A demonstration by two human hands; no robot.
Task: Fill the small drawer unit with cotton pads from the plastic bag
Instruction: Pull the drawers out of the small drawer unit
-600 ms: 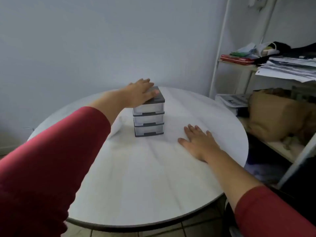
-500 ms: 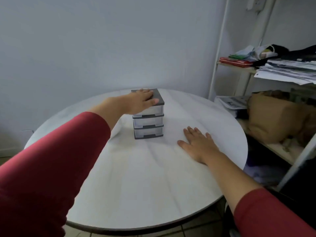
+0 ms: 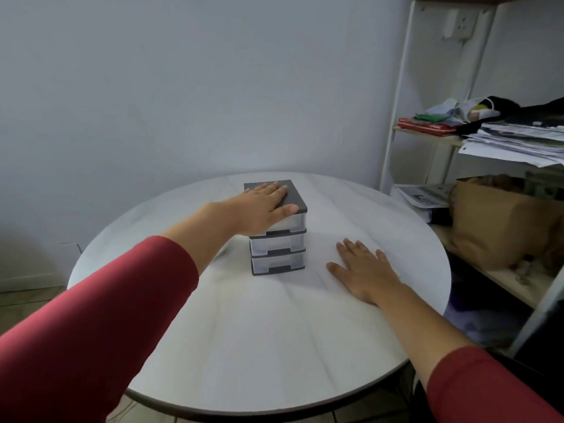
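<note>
A small drawer unit [image 3: 277,253] with a dark grey frame and three clear drawers, all pushed in, stands on the round white table [image 3: 262,346] towards the back. My left hand [image 3: 262,206] lies flat on its grey top, fingers straight, thumb along the front edge. My right hand [image 3: 364,270] rests palm down on the tabletop just right of the unit, fingers spread, touching nothing else. A plastic bag of cotton pads is not visible; something pale lies behind my left forearm, mostly hidden.
A white metal shelf rack [image 3: 396,123] stands close to the table's right side, holding stacked papers [image 3: 515,141], a red folder [image 3: 427,126] and a brown paper bag [image 3: 500,221]. A plain wall runs behind the table.
The view has tilted down and pulled back a little. My left hand has settled flatter on the unit's top. My right hand stays flat on the table.
</note>
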